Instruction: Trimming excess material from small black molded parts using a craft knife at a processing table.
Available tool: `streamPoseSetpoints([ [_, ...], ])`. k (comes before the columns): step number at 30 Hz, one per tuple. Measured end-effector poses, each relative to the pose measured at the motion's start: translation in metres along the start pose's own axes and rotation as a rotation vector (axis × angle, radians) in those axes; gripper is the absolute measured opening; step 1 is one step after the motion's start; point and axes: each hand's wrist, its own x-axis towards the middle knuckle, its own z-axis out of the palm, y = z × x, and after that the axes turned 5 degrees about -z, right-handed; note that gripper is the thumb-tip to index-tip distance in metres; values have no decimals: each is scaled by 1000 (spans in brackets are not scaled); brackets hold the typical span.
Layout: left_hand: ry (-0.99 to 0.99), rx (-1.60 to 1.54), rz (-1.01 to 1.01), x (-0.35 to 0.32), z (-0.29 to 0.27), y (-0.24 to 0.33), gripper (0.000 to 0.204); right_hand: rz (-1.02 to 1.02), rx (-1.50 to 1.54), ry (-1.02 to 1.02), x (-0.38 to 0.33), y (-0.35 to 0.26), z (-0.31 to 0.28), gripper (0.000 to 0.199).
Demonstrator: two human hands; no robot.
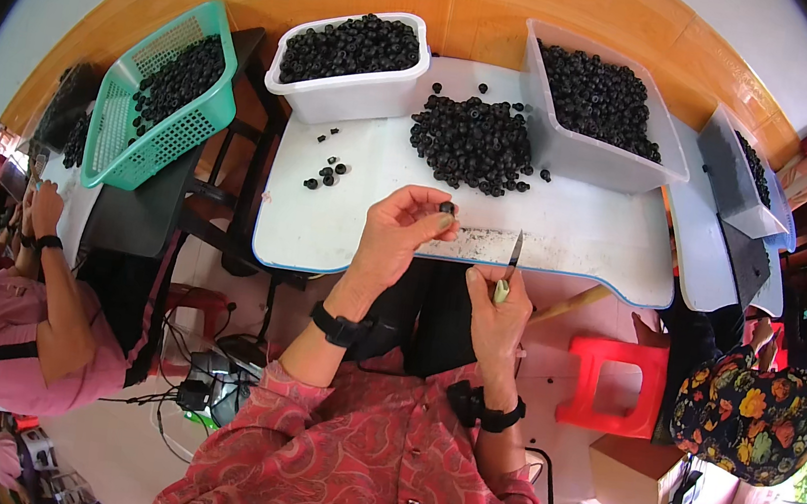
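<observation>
My left hand is raised over the front part of the white table, pinching a small round black piece between thumb and fingertips. To its right, at the table's front edge, my right hand is closed around a small knife. The blade points up and away from me, and part of its pale green handle shows between the fingers. Beyond my hands lies a heap of similar black pieces. Several loose pieces are scattered to the left, and dark crumbs dot the tabletop near my hands.
Behind the heap stand a white tub and a larger translucent tub, both full of black pieces. A green basket sits at left. People work on both sides; a red stool stands at right. Cables lie on the floor.
</observation>
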Motion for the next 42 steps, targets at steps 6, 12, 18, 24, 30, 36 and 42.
streamPoseSetpoints([
  [6,-108,-93,6,-32,9,-5,25,84,138,-54,-4,-22,-5,11],
  [12,-136,-147,-110,-47,12,-5,28,45,243,-65,-5,-39,-6,18],
  [18,-175,-223,-147,-58,18,-2,30,95,329,-102,-10,-42,-6,20],
  [24,-142,-210,-151,-62,24,0,29,61,291,-93,-10,-48,-7,19],
  [30,-157,-289,-146,-63,23,-5,26,27,295,-99,-13,-46,-9,18],
  [36,-161,-214,-83,-64,21,-7,26,84,363,-112,-15,-59,-8,15],
  [42,-179,-194,-85,-61,15,-9,17,51,355,-162,-9,-60,-6,10],
])
